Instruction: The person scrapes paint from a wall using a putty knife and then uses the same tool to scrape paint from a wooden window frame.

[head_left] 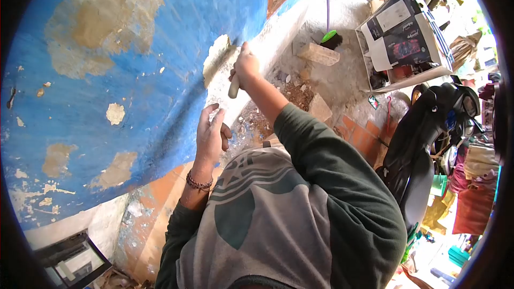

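My right hand (246,67) is closed around a tool with a pale, rounded handle (234,86); its working end is hidden by the hand and glare. It is held up against the lower part of a blue wall (176,48), beside a bare patch (216,56) where the paint has come off. Lower down, my left hand (210,134) is near the wall, fingers apart and slightly bent, with nothing in it. Pale dust covers its fingers, and a braided bracelet (198,182) circles the wrist.
Rubble (292,96) and a loose block (318,53) lie along the wall's foot. A green-headed broom (329,37) stands beyond. To the right are a large box (401,37) and a black motorbike (423,150). A dark-framed glass object (75,262) sits lower left.
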The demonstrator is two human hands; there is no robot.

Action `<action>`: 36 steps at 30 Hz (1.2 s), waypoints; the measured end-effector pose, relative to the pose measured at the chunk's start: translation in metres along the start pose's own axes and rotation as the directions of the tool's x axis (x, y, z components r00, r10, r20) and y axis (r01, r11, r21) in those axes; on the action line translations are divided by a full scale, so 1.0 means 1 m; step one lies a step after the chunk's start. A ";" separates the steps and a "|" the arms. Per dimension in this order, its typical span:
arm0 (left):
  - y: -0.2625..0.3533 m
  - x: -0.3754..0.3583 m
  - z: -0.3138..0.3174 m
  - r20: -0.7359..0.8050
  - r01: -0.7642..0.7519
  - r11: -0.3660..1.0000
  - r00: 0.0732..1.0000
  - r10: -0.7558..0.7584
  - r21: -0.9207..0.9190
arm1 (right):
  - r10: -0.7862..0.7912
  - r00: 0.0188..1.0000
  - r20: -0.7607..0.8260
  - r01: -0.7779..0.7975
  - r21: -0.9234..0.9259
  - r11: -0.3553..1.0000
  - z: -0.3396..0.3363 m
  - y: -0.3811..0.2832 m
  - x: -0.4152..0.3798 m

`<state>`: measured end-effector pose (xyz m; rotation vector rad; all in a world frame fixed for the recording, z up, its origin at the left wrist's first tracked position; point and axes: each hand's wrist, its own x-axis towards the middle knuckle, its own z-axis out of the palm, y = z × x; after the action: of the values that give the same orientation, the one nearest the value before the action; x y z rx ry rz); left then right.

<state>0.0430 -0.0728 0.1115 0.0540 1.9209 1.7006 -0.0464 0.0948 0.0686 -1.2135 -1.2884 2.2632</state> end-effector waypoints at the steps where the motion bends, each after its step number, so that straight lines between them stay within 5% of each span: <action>1: -0.003 0.000 -0.001 -0.005 0.019 1.000 1.000 -0.019 0.010 | -0.051 0.997 0.060 0.052 -0.017 0.998 -0.006 0.001 0.002; 4: -0.010 0.001 -0.004 -0.013 0.026 1.000 1.000 -0.026 -0.015 | -0.047 0.977 0.209 0.090 -0.203 0.975 -0.011 0.010 -0.034; 6: -0.014 0.007 -0.005 -0.035 0.033 0.998 0.999 -0.035 -0.053 | -0.227 0.919 0.322 0.329 -0.313 0.891 -0.004 0.060 -0.027; 8: -0.017 0.009 -0.008 -0.040 0.028 0.996 0.999 -0.032 -0.086 | -0.268 0.948 0.172 0.308 -0.279 0.909 0.009 0.045 -0.028; 11: -0.012 0.007 -0.011 -0.073 0.041 0.999 0.996 -0.043 -0.034 | 0.098 0.994 0.053 -0.101 0.058 0.993 0.014 0.004 0.001; 16: -0.028 0.019 -0.013 -0.052 0.055 0.997 0.997 -0.057 -0.045 | -0.148 0.945 0.293 0.225 -0.251 0.941 0.002 0.033 -0.050; 20: -0.019 0.015 -0.007 0.027 0.094 0.992 0.995 -0.092 -0.082 | 0.094 0.981 0.172 -0.065 -0.165 0.984 0.003 0.006 -0.041; 22: -0.013 0.016 -0.002 0.050 0.059 0.996 0.997 -0.056 -0.066 | 0.016 0.982 0.188 0.023 -0.203 0.979 -0.005 0.020 -0.040; 24: -0.015 0.021 -0.001 0.065 0.040 0.997 0.997 -0.036 -0.061 | -0.326 0.892 0.312 0.432 -0.381 0.817 -0.007 0.063 -0.024; 25: -0.016 0.023 0.000 0.049 0.057 0.995 0.997 -0.054 -0.078 | -0.806 0.559 0.195 0.817 -0.297 0.494 0.006 0.074 -0.034; 26: -0.017 0.024 0.000 0.034 0.076 0.993 0.997 -0.073 -0.095 | -0.806 0.560 0.193 0.816 -0.295 0.497 0.004 0.070 -0.021; 27: -0.018 0.023 0.001 0.020 0.098 0.989 0.995 -0.096 -0.112 | -0.418 0.887 0.196 0.461 -0.347 0.816 0.000 0.043 -0.012; 28: -0.017 0.021 0.000 0.042 0.107 0.988 0.994 -0.103 -0.108 | 0.088 0.982 0.169 -0.014 -0.396 0.918 -0.007 0.025 -0.013; 30: -0.020 0.023 0.000 0.042 0.102 0.992 0.994 -0.099 -0.069 | 0.089 0.980 0.180 -0.032 -0.297 0.954 -0.010 0.021 -0.024; 32: -0.022 0.022 0.000 0.041 0.121 0.992 0.992 -0.120 -0.038 | -0.136 0.974 0.182 0.196 -0.374 0.907 -0.008 0.055 -0.027; 33: -0.022 0.022 -0.001 0.041 0.135 0.991 0.990 -0.135 -0.001 | -0.492 0.848 0.197 0.526 -0.424 0.738 -0.006 0.085 -0.024; 34: -0.024 0.023 0.000 0.040 0.132 0.991 0.990 -0.132 0.002 | -0.640 0.744 0.194 0.657 -0.388 0.646 -0.002 0.088 -0.022; 36: -0.033 0.021 0.001 0.016 0.182 0.983 0.983 -0.183 0.029 | -0.207 0.958 0.197 0.277 -0.461 0.843 -0.010 0.062 0.003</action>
<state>0.0372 -0.0698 0.0732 -0.0936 1.8742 1.5481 -0.0306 0.0675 0.0144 -0.9607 -2.0289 1.9282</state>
